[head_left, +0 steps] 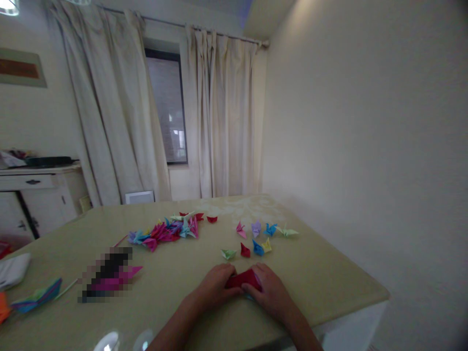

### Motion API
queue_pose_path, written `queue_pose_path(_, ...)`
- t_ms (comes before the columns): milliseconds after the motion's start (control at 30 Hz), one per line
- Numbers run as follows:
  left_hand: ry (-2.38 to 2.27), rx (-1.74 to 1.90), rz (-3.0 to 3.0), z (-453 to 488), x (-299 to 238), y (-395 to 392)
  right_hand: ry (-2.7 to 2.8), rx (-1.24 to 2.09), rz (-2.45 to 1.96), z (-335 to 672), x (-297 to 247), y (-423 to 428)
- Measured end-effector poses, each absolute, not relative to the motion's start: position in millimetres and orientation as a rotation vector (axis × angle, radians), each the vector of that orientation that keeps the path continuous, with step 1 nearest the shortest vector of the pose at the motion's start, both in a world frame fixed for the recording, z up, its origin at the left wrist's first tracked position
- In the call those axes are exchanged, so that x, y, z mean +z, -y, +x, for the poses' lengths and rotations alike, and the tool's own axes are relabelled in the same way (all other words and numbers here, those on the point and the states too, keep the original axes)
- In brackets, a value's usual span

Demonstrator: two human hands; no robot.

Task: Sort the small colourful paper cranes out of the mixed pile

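Between my two hands is a folded piece of red paper [241, 280], close to the front of the table. My left hand [218, 282] grips its left end, with the thumb along the lower edge. At its right end my right hand [265, 287] is closed on the same paper, its thumb laid over the front. A bit of light blue shows under the right thumb; I cannot make out what it is. Just beyond my fingers lie small folded paper pieces: a green one [228, 254], a red one [245, 250], a blue one [258, 248] and a yellow one [267, 245].
Farther back sit a pink paper crane [240, 229], a purple one [256, 228] and a pale green one [287, 232]. A heap of colourful folded paper [168, 231] lies left of centre. A blurred-out object [109, 273] and a white item [14, 270] are at left. A wall borders the right.
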State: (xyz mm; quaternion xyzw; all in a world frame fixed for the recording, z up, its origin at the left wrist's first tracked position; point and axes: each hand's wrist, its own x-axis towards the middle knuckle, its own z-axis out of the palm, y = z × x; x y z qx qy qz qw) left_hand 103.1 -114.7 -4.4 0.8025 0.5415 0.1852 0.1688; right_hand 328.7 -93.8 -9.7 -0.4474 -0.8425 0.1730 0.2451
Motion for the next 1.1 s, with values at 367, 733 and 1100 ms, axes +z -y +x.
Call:
queue_pose_path(367,-1.541,0.546,2.278,102.3,-5.8,114.0,2.287,0.471,-1.221,329.1,-11.3,93.4)
queue_pose_path(733,-1.564,0.529,2.237,104.2,-1.7,114.8,2.293,0.465,-1.224,328.7,-13.3,92.0)
queue_pose_path(1100,-1.545,0.541,2.258,104.2,-4.1,113.8,2.289,0.466,-1.239,330.1,-12.3,93.3)
